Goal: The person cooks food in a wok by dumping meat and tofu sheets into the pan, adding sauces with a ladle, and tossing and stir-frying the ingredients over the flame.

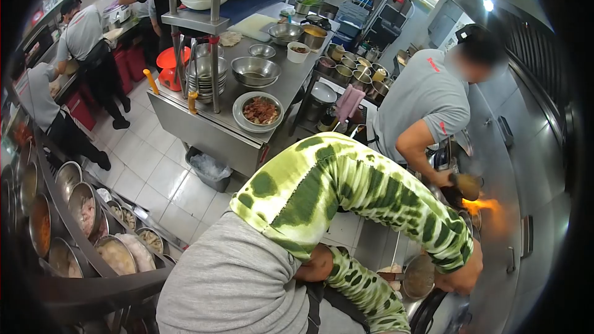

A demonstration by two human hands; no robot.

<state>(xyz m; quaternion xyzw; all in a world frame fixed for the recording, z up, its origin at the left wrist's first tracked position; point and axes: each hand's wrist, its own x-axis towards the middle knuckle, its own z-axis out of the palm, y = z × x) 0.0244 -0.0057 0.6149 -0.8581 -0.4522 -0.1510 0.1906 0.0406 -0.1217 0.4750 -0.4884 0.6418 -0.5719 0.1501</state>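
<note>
The left hand (460, 274) reaches in at the near right, fingers curled partly closed beside a round pan (419, 276); I can't tell from here whether they grip anything. The right hand is out of sight past the near edge, only its patterned sleeve (370, 294) showing, so its state can't be told. Farther off, a co-worker (421, 102) leans by a flame (484, 205) at the right

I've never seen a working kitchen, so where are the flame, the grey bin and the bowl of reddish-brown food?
Flame (486, 205): head view, on its orange middle.
Grey bin (213, 181): head view, on its front wall.
Bowl of reddish-brown food (238, 112): head view, on its left rim.
</note>
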